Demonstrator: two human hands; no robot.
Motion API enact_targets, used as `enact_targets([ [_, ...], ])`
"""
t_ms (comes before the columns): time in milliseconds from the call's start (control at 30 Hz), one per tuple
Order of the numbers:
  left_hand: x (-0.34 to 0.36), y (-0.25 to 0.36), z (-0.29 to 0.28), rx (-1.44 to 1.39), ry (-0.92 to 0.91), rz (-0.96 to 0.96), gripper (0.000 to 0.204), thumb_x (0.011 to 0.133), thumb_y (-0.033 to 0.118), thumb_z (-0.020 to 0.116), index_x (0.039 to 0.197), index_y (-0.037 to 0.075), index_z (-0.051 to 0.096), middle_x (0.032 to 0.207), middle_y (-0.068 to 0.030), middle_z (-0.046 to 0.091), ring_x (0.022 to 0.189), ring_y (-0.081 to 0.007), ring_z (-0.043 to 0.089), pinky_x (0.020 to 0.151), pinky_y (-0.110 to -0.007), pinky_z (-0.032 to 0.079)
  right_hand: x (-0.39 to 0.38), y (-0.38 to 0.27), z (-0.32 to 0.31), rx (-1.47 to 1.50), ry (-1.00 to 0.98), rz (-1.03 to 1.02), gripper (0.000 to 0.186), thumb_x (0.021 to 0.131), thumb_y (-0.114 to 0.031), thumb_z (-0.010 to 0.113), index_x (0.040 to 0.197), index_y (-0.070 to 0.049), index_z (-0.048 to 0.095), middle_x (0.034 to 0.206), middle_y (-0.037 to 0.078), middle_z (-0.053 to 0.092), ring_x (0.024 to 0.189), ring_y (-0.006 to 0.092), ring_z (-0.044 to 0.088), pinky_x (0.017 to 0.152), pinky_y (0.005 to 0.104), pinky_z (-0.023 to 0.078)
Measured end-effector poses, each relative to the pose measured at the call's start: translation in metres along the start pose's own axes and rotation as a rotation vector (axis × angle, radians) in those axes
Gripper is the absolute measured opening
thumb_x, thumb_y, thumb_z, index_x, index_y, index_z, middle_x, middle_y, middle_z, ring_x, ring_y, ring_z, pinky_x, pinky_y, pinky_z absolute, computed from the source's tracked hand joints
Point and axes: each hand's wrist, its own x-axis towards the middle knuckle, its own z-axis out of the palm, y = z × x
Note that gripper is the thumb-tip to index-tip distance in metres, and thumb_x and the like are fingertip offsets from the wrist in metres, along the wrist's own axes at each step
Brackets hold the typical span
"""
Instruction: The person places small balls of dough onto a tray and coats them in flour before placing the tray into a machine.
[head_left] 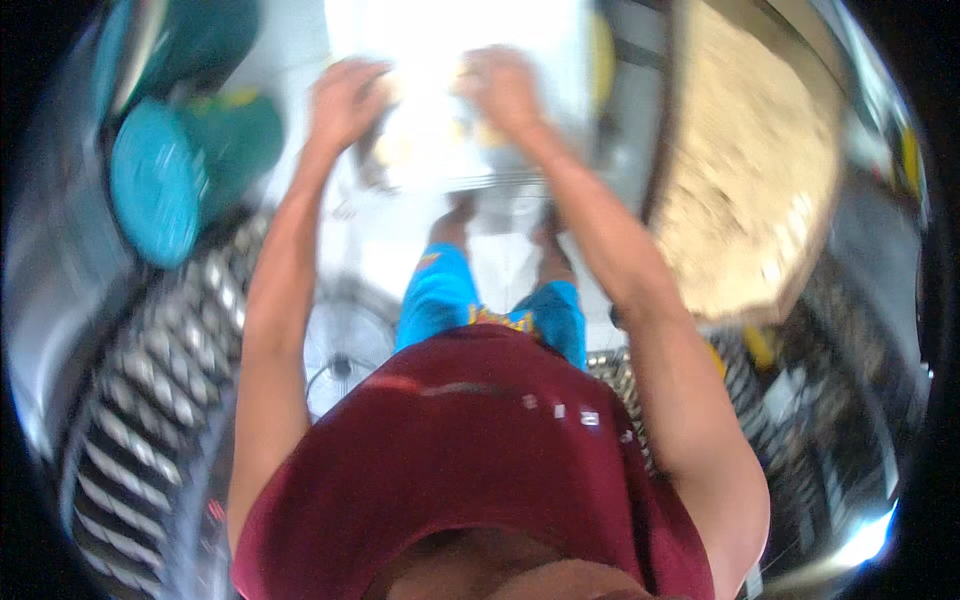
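Left side's got a green container [242, 140] with a round blue end [157, 185], plus another dark green one [210, 35] above it. Off to the right there's a big trough [664, 125] of tan, crumbly stuff [745, 190], a little yellow thing [760, 348] near its lower end. Ridged, shiny strips [140, 440] curve around lower left, pretty blurry tbh.

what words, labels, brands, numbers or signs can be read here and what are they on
Dark red shirt: small, spaced white letters across the front, not copied out here.
Blue shorts: yellow marks, too blurred to read.
Green container: yellow patch, too blurred to tell whether it is text.
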Motion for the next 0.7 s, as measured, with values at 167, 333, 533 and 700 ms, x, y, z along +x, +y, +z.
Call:
enact_targets([
  [167, 0.013, 0.088, -0.001, -0.031, 0.100, -0.118, 0.032, 0.091, 0.019, 0.070, 0.121, 0.008, 0.070, 0.120, -0.0157, 0.068, 0.115, -0.0352, 0.062, 0.100, -0.045, 0.045, -0.056, -0.024, -0.112, 0.318, 0.054, 0.248, 0.039, 0.085, -0.020, 0.076, 0.121, -0.008, 0.069, 0.120, 0.017, 0.068, 0.116, 0.0357, 0.059, 0.104, 0.0460, 0.044],
  [333, 0.070, 0.255, 0.052, -0.343, 0.085, 0.243, 0.036, 0.082, 0.011, 0.076, 0.118, 0.012, 0.070, 0.116, -0.0104, 0.070, 0.111, -0.0308, 0.063, 0.096, -0.042, 0.044, -0.200, 0.067, -0.244, -0.048, 0.296, 0.499, 0.033, 0.087, -0.015, 0.072, 0.118, -0.005, 0.069, 0.119, 0.016, 0.068, 0.118, 0.0328, 0.061, 0.104, 0.0406, 0.047],
  [533, 0.128, 0.479, 0.164, -0.431, -0.177, 0.647, 0.044, 0.080, 0.014, 0.075, 0.123, 0.017, 0.068, 0.122, -0.0056, 0.067, 0.116, -0.0294, 0.059, 0.098, -0.045, 0.043, -0.351, 0.215, -0.368, -0.486, 0.363, 0.885, 0.048, 0.088, -0.015, 0.072, 0.129, 0.004, 0.058, 0.127, 0.025, 0.060, 0.123, 0.0417, 0.053, 0.106, 0.0472, 0.043],
  [700, 0.170, 0.599, 0.244, -0.055, -0.188, 0.836, 0.043, 0.086, 0.025, 0.071, 0.127, 0.015, 0.064, 0.130, -0.0051, 0.064, 0.124, -0.0257, 0.056, 0.101, -0.043, 0.040, -0.376, 0.265, -0.384, -0.476, 0.306, 0.924, 0.049, 0.087, -0.014, 0.071, 0.130, 0.004, 0.056, 0.128, 0.024, 0.058, 0.123, 0.0422, 0.052, 0.105, 0.0487, 0.042],
])
